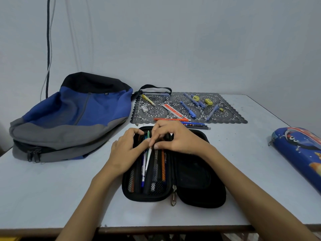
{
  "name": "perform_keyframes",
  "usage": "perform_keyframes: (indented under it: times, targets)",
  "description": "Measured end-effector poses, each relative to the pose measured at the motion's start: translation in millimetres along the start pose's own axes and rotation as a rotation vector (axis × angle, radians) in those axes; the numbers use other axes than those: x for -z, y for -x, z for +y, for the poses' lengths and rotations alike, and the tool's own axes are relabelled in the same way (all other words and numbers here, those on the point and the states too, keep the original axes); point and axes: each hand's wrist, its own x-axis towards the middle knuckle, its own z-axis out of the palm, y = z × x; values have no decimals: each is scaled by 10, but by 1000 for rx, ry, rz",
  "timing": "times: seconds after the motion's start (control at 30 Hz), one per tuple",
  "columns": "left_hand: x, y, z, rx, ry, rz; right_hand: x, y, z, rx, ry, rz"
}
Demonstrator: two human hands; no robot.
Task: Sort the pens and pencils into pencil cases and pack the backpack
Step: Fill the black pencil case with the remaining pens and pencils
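my left fingers (134, 130) curled over pens (143, 173) in open case (199, 197), hold unclear | my right fingers (159, 131) pinch white pen (148, 160) | backpack (78, 115) left on bench (52, 188)

Shows a pale, scuffed bench (69, 188) set against a plain wall. Carries at the left a blue, grey and black backpack (73, 117), slumped on its side, zips toward the near edge. Holds at the back a grey lace-patterned mat (224, 115), just beside the backpack. Bears just off the mat's near edge a few dark pens (198, 126), lying side by side. Has in the near middle a black pencil case (194, 180), spread open flat, zip pull (173, 197) resting between its halves. Holds at the far right a blue printed pencil case (298, 150), closed, well apart from the black one.
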Motion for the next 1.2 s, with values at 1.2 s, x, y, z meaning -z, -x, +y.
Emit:
perform_keyframes:
  times: [1.2]
  targets:
    - [-1, 114, 187, -145, -124, 340, -124, -49, 93, 40, 221, 10]
